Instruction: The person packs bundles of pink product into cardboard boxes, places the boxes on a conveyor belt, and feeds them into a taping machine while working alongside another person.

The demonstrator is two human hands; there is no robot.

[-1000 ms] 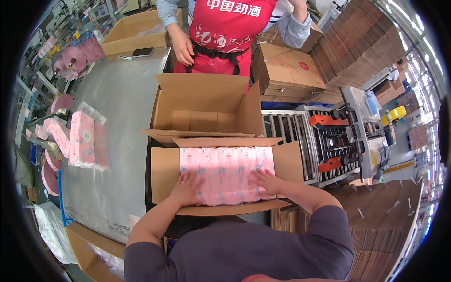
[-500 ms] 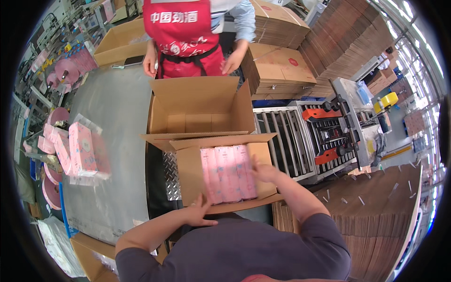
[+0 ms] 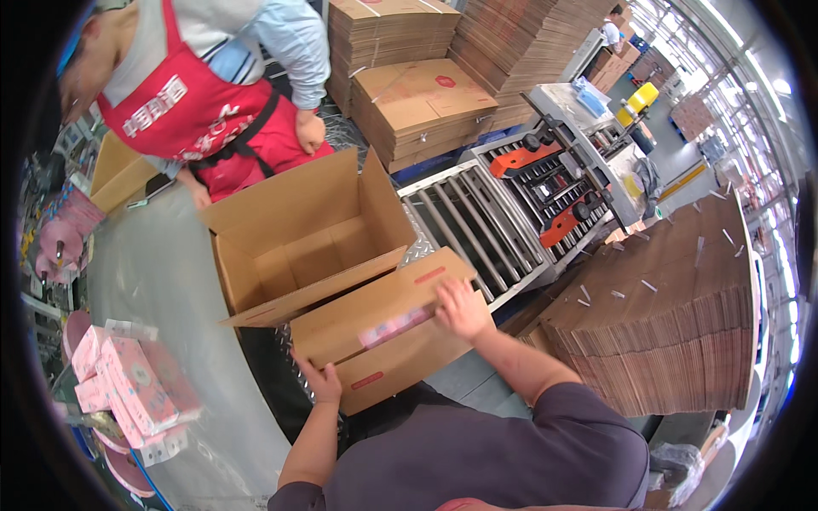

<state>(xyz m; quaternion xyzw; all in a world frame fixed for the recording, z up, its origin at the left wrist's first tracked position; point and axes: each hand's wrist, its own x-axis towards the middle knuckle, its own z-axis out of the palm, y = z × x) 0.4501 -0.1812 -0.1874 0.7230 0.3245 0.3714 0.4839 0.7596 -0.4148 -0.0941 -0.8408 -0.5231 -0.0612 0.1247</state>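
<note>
A brown cardboard carton [image 3: 341, 323] sits in front of me, its two long flaps folded inward. Through the gap between them shows a strip of pink tissue-like packs [image 3: 396, 327]. My right hand [image 3: 464, 310] lies with outstretched fingers on the flaps at the carton's right end. At the left end, my left hand [image 3: 321, 381] touches the carton's edge, thumb and fingers apart. Touching its far side stands a second carton [image 3: 302, 271], with its top flaps raised and no packs visible inside.
Pink packs [image 3: 136, 383] lie on the grey metal table [image 3: 162, 264] at left. Across from me stands a co-worker in a red apron [image 3: 213, 128]. A roller conveyor [image 3: 473, 226] runs off to the right, beside stacks of flat cardboard [image 3: 648, 341].
The near carton's long flaps have come inward over the pink packs. Both hands have moved onto its ends. My view has turned, and the co-worker now leans further left.
</note>
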